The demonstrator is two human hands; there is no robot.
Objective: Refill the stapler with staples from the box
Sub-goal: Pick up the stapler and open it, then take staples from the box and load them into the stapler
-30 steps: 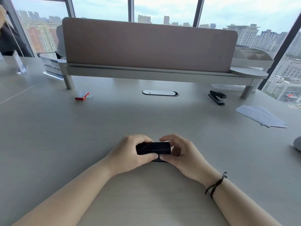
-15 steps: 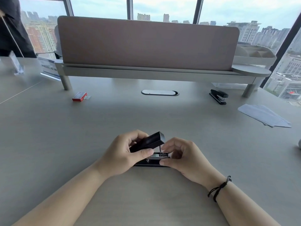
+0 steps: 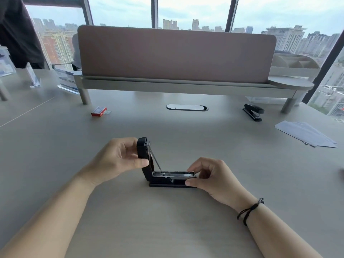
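Observation:
A black stapler [image 3: 168,176] sits on the grey desk in front of me with its lid swung upright, and the metal staple channel lies bare. My left hand [image 3: 119,159] pinches the raised lid between thumb and fingers. My right hand [image 3: 210,175] grips the front end of the base and channel, pressing it to the desk. A red staple box [image 3: 99,111] lies far back on the left, with a small strip of staples beside it, out of reach of both hands.
A second black stapler [image 3: 253,111] rests at the back right near a shelf leg. White papers [image 3: 307,134] lie on the right. A pink divider on a raised shelf [image 3: 176,86] spans the back. A person in dark clothes stands at far left.
The stapler went from shut to fully opened: my left hand swung the lid up to vertical while my right hand kept holding the base down.

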